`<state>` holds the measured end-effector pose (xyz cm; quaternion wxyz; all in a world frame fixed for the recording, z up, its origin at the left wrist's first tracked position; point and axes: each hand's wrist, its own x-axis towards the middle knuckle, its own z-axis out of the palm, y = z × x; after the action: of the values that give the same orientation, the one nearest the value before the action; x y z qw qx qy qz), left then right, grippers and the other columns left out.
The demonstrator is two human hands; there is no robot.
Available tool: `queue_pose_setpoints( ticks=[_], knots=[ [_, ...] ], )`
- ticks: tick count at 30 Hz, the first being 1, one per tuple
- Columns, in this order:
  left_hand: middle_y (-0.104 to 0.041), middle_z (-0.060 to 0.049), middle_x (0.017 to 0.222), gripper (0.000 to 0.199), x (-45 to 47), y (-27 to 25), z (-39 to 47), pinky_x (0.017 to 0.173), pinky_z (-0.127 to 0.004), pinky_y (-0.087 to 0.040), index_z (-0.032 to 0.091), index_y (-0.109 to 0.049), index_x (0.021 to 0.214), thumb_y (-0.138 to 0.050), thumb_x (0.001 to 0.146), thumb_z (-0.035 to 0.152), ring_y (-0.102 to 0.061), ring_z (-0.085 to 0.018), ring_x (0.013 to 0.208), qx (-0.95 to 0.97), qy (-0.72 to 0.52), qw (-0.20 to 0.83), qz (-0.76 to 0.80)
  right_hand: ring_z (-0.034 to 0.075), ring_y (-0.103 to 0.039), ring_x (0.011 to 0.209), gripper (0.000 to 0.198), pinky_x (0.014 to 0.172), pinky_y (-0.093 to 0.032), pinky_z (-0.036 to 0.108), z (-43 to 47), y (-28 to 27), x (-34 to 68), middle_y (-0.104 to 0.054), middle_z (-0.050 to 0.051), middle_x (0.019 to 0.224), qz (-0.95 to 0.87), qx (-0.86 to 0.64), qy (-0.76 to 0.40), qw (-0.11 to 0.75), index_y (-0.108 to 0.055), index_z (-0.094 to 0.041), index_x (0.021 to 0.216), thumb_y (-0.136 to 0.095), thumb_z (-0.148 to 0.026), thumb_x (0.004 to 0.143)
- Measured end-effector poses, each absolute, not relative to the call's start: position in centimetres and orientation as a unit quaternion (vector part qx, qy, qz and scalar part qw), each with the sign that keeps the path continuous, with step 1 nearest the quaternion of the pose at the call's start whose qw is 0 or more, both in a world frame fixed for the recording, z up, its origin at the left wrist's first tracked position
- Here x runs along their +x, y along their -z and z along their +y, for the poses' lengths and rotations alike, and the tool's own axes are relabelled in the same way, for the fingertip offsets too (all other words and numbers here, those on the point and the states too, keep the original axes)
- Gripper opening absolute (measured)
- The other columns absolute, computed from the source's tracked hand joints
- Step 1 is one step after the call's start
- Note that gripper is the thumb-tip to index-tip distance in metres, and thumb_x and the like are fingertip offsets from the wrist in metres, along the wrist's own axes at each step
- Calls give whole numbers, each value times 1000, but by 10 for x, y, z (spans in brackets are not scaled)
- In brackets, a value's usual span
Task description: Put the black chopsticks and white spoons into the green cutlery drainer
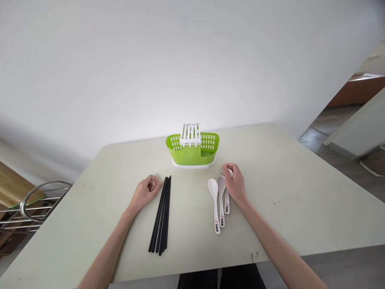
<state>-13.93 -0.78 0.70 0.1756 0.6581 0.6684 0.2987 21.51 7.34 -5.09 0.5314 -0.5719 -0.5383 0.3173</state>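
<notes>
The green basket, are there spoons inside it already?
No, the green basket holds no spoons; the white spoons lie on the table in front of it, with the right hand on one.

The single head-worn camera looked forward and down from the near edge of the table [300, 208], close above it, faced the far white wall [150, 60], and took in floor [337, 120] at far right.

I count three white ceramic soup spoons [219, 200] at my right hand [235, 184], its fingers on the rightmost one. By my left hand [147, 191] lies one bundle of thin black chopsticks [161, 214], too tightly packed to number. Beyond both hands stands one green perforated plastic cutlery caddy [192, 149].
</notes>
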Motion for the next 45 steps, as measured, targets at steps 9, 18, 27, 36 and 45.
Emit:
queue_pose_setpoints(
  ticks=[9,18,27,36,45],
  knots=[
    [-46,5,59,38,-135,-7,-11,64,-29,-42,24,-51,73,-60,93,55,-44,-15,57,719,-239,93,645,27,-63,110,33,94,-48,42,71,48,215,-70,11,116,-542,-571,-314,531,-62,-23,110,-53,-52,97],
    [-51,3,63,37,-138,-4,-13,67,-32,-45,25,-49,74,-59,95,53,-49,-17,60,722,-234,72,648,27,-63,109,34,92,-49,41,71,47,215,-70,11,116,-538,-575,-320,527,-63,-23,110,-53,-53,97],
    [-52,2,64,38,-139,-6,-15,66,-32,-44,24,-51,73,-58,95,54,-47,-17,60,723,-236,63,647,26,-63,104,33,86,-50,40,72,43,215,-69,10,116,-538,-576,-328,521,-63,-23,109,-53,-52,97],
    [-57,1,70,29,-144,-5,-14,65,-31,-45,25,-63,81,-64,92,51,-51,-16,63,707,-251,67,658,27,-63,104,31,91,-50,43,72,42,215,-69,10,114,-535,-570,-325,532,-62,-24,109,-52,-51,97],
    [-60,1,70,34,-143,-7,-14,65,-30,-46,25,-68,83,-64,92,57,-54,-17,65,694,-248,77,671,27,-63,106,31,92,-50,42,72,42,215,-69,10,115,-535,-568,-329,532,-62,-23,109,-52,-50,96]
  ],
)
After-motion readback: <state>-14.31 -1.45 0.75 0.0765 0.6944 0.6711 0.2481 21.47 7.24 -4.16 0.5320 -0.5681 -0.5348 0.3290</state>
